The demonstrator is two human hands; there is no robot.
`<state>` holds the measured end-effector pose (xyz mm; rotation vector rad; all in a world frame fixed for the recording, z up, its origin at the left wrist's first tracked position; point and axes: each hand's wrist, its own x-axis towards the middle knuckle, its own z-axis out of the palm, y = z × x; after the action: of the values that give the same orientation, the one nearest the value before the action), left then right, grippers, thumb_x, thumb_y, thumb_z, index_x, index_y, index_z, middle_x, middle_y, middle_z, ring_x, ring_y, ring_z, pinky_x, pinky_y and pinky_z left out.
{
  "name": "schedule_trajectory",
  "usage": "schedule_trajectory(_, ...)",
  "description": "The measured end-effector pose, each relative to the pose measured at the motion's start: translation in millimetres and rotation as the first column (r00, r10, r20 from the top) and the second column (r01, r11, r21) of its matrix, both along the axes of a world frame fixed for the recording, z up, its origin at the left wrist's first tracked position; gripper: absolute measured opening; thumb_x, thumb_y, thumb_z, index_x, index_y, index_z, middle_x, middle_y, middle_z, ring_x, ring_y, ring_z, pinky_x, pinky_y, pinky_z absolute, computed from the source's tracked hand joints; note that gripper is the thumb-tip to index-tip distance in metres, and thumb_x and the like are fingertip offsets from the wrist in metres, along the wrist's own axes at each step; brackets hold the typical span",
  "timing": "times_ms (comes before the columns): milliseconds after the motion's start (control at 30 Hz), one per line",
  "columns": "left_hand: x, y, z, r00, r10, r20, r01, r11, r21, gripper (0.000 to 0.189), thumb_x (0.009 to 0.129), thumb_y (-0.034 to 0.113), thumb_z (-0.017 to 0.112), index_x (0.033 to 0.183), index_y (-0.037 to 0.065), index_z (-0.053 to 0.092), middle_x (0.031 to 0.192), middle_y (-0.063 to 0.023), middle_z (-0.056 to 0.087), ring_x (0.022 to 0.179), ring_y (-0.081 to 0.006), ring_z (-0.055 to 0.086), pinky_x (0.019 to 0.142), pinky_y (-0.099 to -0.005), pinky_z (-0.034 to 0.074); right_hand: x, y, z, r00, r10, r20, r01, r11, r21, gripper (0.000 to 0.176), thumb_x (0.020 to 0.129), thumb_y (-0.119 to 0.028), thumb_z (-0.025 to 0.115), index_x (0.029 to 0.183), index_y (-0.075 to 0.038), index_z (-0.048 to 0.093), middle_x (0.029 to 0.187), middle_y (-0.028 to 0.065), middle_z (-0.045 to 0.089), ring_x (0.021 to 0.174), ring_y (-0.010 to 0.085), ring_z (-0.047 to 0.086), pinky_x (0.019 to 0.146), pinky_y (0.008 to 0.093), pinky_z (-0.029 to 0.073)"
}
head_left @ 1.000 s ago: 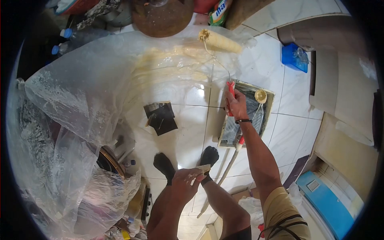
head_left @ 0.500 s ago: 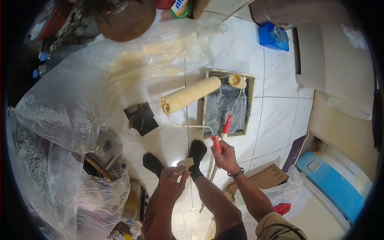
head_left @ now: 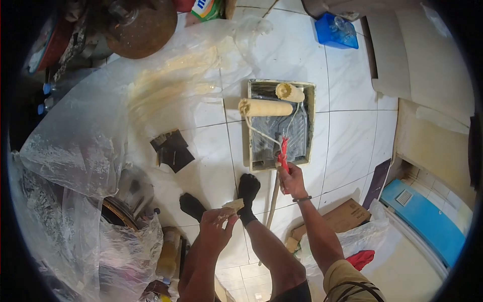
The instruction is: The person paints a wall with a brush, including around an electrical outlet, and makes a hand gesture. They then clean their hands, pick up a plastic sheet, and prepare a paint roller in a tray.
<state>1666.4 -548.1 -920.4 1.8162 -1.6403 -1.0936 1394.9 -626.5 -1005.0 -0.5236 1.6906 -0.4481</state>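
My right hand is closed round the red handle of a paint roller. Its cream-coated sleeve overlaps the upper part of a paint tray on the floor. A shorter, second roller rests in that tray, its sleeve at the far end. Low in the middle, over my legs, my left hand pinches a small, flat beige piece smeared with paint; its kind does not show. Dark, paint-marked sheets lie on the tiles left of the tray.
Paint-stained plastic sheeting covers the left side. A wooden stick lies below the tray, near my socked foot. On the right are a cardboard box and a blue-topped unit; a blue bin stands at the back.
My right hand has moved forward and right, carrying the roller from left of the tray to over it. The sleeve has turned level. My left hand stays almost still.
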Motion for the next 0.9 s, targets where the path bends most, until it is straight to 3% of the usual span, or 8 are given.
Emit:
schedule_trajectory(267,-6,1,-6,1.000,-0.003,0.015,0.003,1.000,-0.004,0.015,0.075,0.016,0.078,0.086,0.009,0.070,0.092,-0.0032,0.072,0.085,-0.0240,0.066,0.078,-0.0367,0.052,-32,1,-47,0.997,0.010,-0.075,-0.016,0.996,-0.083,0.019,0.091,-0.018,0.062,0.083,-0.001,0.061,0.055,-0.0006,0.051,0.040,0.0074,0.045,0.036,0.0260,0.035)
schedule_trajectory(367,-6,1,-8,0.999,-0.024,0.031,0.025,1.000,-0.014,0.015,0.076,0.017,0.078,0.086,0.010,0.069,0.092,-0.0024,0.072,0.085,-0.0241,0.066,0.078,-0.0363,0.052,-37,8,-68,0.939,0.159,-0.306,-0.202,0.973,-0.114,0.021,0.090,-0.020,0.063,0.084,0.000,0.061,0.056,0.0024,0.053,0.042,0.0096,0.047,0.038,0.0288,0.038)
schedule_trajectory(400,-5,1,-9,0.999,-0.020,0.030,0.021,1.000,-0.018,0.015,0.076,0.017,0.078,0.086,0.010,0.069,0.092,-0.0022,0.072,0.084,-0.0241,0.066,0.078,-0.0361,0.052,-38,11,-73,0.941,0.153,-0.302,-0.192,0.976,-0.104,0.022,0.090,-0.021,0.064,0.084,0.001,0.061,0.056,0.0033,0.053,0.043,0.0105,0.049,0.040,0.0300,0.039)
schedule_trajectory(467,-6,1,-10,1.000,-0.012,0.023,0.013,1.000,-0.028,0.016,0.076,0.017,0.078,0.086,0.010,0.069,0.092,-0.0018,0.071,0.084,-0.0241,0.066,0.078,-0.0359,0.052,-33,7,-69,0.944,0.141,-0.299,-0.173,0.981,-0.084,0.025,0.089,-0.023,0.065,0.084,0.001,0.060,0.056,0.0051,0.054,0.045,0.0124,0.052,0.043,0.0324,0.041)
schedule_trajectory(567,-6,-1,-9,1.000,-0.021,0.016,0.021,1.000,0.018,0.017,0.076,0.016,0.078,0.089,0.010,0.068,0.092,-0.0023,0.071,0.084,-0.0244,0.066,0.078,-0.0362,0.052,-23,4,-65,0.928,0.129,-0.349,-0.164,0.984,-0.071,0.023,0.092,-0.021,0.061,0.080,-0.002,0.059,0.054,0.0017,0.051,0.038,0.0104,0.047,0.037,0.0290,0.036)
schedule_trajectory(667,-7,1,-9,1.000,-0.015,0.026,0.015,1.000,0.003,0.017,0.075,0.015,0.078,0.089,0.011,0.068,0.092,-0.0030,0.071,0.084,-0.0251,0.066,0.077,-0.0368,0.052,-21,9,-73,0.782,0.239,-0.576,-0.383,0.913,-0.141,0.025,0.093,-0.024,0.061,0.083,-0.001,0.061,0.055,0.0061,0.055,0.045,0.0137,0.053,0.044,0.0316,0.042)
schedule_trajectory(767,-8,-1,-8,0.999,-0.036,0.002,0.036,0.999,0.029,0.018,0.075,0.015,0.078,0.090,0.011,0.068,0.093,-0.0032,0.071,0.085,-0.0253,0.065,0.077,-0.0371,0.052,-22,12,-74,0.763,0.248,-0.598,-0.459,0.859,-0.229,0.028,0.093,-0.028,0.062,0.087,0.000,0.063,0.058,0.0095,0.058,0.054,0.0162,0.059,0.052,0.0331,0.045)
schedule_trajectory(900,-10,-2,-9,0.999,-0.045,0.001,0.045,0.999,0.008,0.018,0.076,0.015,0.077,0.091,0.011,0.069,0.093,-0.0032,0.071,0.085,-0.0257,0.065,0.078,-0.0371,0.052,-33,8,-70,0.757,0.253,-0.602,-0.394,0.912,-0.112,0.030,0.091,-0.031,0.066,0.088,-0.001,0.065,0.064,0.0122,0.063,0.058,0.0200,0.062,0.056,0.0332,0.047)
